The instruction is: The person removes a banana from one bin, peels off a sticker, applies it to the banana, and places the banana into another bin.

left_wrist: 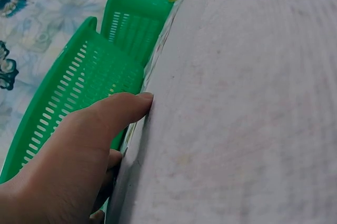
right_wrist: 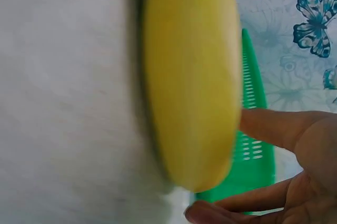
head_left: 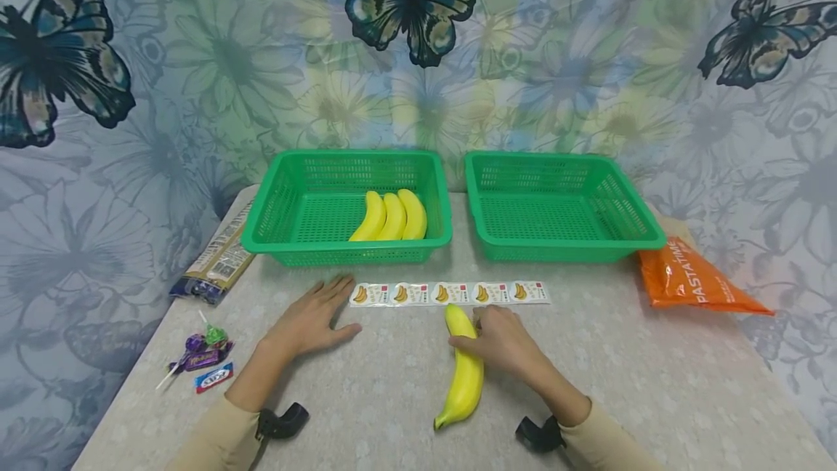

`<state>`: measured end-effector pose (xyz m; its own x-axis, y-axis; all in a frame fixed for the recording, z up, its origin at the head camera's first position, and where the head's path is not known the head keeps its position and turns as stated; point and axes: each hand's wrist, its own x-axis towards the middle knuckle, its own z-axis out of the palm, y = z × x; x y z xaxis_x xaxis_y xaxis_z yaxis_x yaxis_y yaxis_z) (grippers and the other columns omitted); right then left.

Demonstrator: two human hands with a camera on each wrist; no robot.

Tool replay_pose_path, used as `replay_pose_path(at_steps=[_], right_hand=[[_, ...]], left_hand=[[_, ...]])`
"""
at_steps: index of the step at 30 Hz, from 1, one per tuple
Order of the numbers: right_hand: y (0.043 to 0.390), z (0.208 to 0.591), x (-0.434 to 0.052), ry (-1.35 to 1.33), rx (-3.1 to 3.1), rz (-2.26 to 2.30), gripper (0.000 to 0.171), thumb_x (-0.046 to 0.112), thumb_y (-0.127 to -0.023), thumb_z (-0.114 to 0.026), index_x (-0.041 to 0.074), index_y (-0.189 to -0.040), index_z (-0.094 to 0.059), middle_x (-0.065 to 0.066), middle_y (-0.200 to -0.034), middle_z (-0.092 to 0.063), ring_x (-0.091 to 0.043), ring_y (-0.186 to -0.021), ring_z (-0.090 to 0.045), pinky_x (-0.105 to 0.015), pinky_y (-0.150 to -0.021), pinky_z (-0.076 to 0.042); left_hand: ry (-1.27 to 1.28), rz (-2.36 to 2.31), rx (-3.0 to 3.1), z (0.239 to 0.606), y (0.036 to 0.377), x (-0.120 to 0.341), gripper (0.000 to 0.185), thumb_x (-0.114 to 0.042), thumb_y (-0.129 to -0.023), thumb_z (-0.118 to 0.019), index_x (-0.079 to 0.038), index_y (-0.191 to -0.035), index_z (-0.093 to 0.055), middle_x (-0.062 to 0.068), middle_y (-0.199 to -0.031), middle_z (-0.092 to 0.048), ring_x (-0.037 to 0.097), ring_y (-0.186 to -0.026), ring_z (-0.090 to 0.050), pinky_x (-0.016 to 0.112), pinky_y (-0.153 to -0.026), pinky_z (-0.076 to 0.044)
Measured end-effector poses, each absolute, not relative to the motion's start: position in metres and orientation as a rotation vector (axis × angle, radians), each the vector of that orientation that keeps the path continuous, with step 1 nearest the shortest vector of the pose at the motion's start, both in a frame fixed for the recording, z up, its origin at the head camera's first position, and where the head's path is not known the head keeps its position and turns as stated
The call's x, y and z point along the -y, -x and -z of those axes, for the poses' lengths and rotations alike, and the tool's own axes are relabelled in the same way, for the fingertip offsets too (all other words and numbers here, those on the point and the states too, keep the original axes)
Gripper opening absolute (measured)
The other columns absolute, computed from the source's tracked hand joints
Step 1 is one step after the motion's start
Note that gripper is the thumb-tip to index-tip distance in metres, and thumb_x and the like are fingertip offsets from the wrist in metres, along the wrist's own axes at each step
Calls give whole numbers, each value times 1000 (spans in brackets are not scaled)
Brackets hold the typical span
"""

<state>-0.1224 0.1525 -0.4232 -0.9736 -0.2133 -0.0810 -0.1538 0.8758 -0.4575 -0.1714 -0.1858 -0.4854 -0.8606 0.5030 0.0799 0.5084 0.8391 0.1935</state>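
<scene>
A curved yellow banana [head_left: 463,380] with a greenish lower tip lies on the pale patterned table [head_left: 366,413] at the lower centre of the head view, its upper end at the lower edge of a white strip of banana-picture labels [head_left: 421,295], and the right hand [head_left: 506,340] has thumb and fingers clamped on its upper half. Left of centre, the left hand [head_left: 314,322] rests beside the strip's left end, thumb spread from the fingers. Behind, a green perforated plastic basket [head_left: 320,216] holds three yellow bananas [head_left: 394,216].
</scene>
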Motion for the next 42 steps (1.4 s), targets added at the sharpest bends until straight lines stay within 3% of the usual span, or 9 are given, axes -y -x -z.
replay_pose_path(at_steps=[2, 4, 7, 11, 17, 23, 31, 36, 42], right_hand=[[126, 415, -149, 343, -2962, 642, 43, 42, -74, -82, 4, -70, -61, 3, -60, -45, -12, -57, -40, -26, -51, -33], [131, 405, -143, 422, -2969, 612, 46, 40, -74, -82, -2, -89, -69, -3, -73, -61, -16, -67, -54, -30, -58, -44], [142, 390, -129, 605, -2937, 626, 47, 35, -75, -83, 0, -102, -70, -10, -92, -71, -22, -83, -64, -36, -73, -52], [165, 374, -99, 843, -2837, 616, 31, 30, -76, -83, 8, -92, -69, -10, -94, -73, -21, -85, -65, -35, -75, -53], [204, 373, -47, 1036, -2672, 468, 31, 28, -79, -82, 5, -97, -73, -7, -96, -75, -18, -85, -67, -26, -73, -53], [231, 401, -13, 1062, -2626, 323, 31, 26, -80, -81, 7, -104, -74, -2, -92, -72, -9, -77, -58, -20, -67, -48], [235, 428, 6, 1093, -2671, 187, 18, 29, -80, -80, 14, -86, -70, 7, -71, -58, -10, -71, -51, -22, -63, -43], [234, 430, 5, 1072, -2694, 207, 18, 25, -79, -81, 13, -79, -68, 8, -64, -48, -9, -64, -43, -21, -55, -36], [233, 428, 3, 1025, -2705, 273, 5, 17, -84, -75, 12, -86, -75, 6, -74, -65, -8, -67, -49, -22, -61, -44]], left_hand=[[822, 334, 2988, 485, 171, 185, 87, -60, -87, -57, 0, -147, -40, 18, -154, -38, 34, -144, -36, 52, -117, -31], [820, 344, 2993, 485, 170, 185, 89, -61, -86, -57, 0, -147, -39, 19, -154, -38, 35, -144, -36, 52, -117, -31], [814, 359, 3004, 485, 170, 184, 93, -64, -84, -58, 1, -147, -39, 20, -154, -37, 36, -143, -36, 51, -117, -33], [806, 371, 3010, 486, 171, 183, 95, -66, -84, -58, 1, -147, -39, 20, -154, -37, 37, -143, -36, 50, -116, -34], [826, 383, 2998, 487, 172, 186, 94, -65, -84, -59, 2, -147, -39, 21, -155, -36, 37, -144, -35, 50, -115, -36], [860, 388, 2983, 487, 173, 185, 92, -63, -85, -60, 2, -147, -39, 21, -154, -37, 37, -144, -35, 49, -114, -37], [842, 414, 2982, 488, 173, 186, 94, -65, -84, -60, -1, -149, -37, 18, -156, -35, 36, -144, -34, 49, -115, -36], [849, 443, 2976, 488, 174, 185, 94, -65, -84, -60, -1, -148, -38, 19, -155, -37, 37, -144, -35, 50, -115, -36], [824, 453, 2991, 488, 173, 187, 95, -65, -83, -61, 0, -148, -39, 20, -154, -37, 37, -143, -35, 50, -115, -36]])
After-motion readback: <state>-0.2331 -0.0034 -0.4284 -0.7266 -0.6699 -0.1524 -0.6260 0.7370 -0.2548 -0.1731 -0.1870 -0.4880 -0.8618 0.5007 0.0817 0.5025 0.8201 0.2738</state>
